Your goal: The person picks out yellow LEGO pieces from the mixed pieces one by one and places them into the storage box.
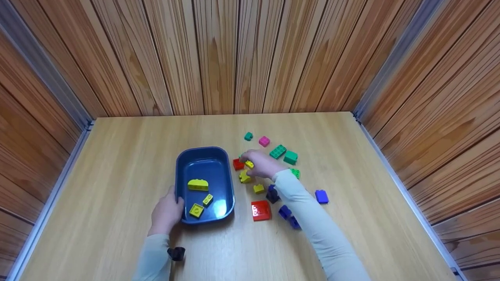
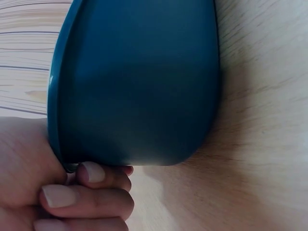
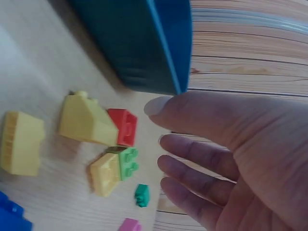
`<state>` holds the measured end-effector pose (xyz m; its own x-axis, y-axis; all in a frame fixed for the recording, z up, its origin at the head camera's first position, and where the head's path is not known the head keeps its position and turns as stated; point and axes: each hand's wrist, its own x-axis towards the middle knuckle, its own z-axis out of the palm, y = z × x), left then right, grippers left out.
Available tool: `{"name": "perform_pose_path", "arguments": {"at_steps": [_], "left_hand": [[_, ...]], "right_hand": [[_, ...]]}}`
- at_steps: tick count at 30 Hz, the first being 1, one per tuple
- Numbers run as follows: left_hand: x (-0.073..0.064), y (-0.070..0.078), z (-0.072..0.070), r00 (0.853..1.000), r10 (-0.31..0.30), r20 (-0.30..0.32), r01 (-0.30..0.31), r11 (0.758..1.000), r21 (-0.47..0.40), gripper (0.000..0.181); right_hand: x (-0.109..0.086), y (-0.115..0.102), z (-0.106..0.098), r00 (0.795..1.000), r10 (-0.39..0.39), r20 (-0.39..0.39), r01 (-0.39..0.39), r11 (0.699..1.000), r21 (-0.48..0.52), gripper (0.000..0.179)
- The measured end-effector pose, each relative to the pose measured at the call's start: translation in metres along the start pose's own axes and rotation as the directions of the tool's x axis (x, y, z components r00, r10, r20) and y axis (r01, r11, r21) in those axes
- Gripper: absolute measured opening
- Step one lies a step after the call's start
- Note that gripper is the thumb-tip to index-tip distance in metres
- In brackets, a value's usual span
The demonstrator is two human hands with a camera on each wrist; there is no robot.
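My left hand (image 1: 167, 210) grips the left side of a dark blue tray (image 1: 207, 166), its fingers curled at the rim in the left wrist view. Inside lie a long yellow brick (image 1: 198, 185) and two smaller yellow bricks (image 1: 196, 210). My right hand (image 1: 266, 164) hovers over loose bricks right of the tray, thumb and fingers apart with nothing between them. Nearest to it are a small yellow brick (image 3: 104, 174), a light green brick (image 3: 127, 162), a red brick (image 3: 124, 126) and a sloped yellow brick (image 3: 89, 120).
Green bricks (image 1: 278, 152) and a pink brick (image 1: 264, 141) lie beyond and right of the right hand. Nearer are a large red brick (image 1: 261, 210), another yellow brick (image 1: 258, 189) and several blue bricks (image 1: 322, 196). Wood-plank walls (image 1: 218, 58) enclose the table.
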<state>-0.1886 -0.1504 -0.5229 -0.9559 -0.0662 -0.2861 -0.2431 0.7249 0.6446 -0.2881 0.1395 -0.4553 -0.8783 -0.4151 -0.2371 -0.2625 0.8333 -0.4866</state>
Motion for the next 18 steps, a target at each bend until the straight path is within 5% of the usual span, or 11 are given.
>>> {"name": "perform_pose_path", "arguments": {"at_steps": [18], "left_hand": [[0.0, 0.0, 0.0, 1.0, 0.005, -0.007, -0.005, 1.0, -0.01, 0.053]], "right_hand": [[0.01, 0.01, 0.03, 0.998, 0.054, 0.033, -0.054, 0.998, -0.028, 0.05]]}}
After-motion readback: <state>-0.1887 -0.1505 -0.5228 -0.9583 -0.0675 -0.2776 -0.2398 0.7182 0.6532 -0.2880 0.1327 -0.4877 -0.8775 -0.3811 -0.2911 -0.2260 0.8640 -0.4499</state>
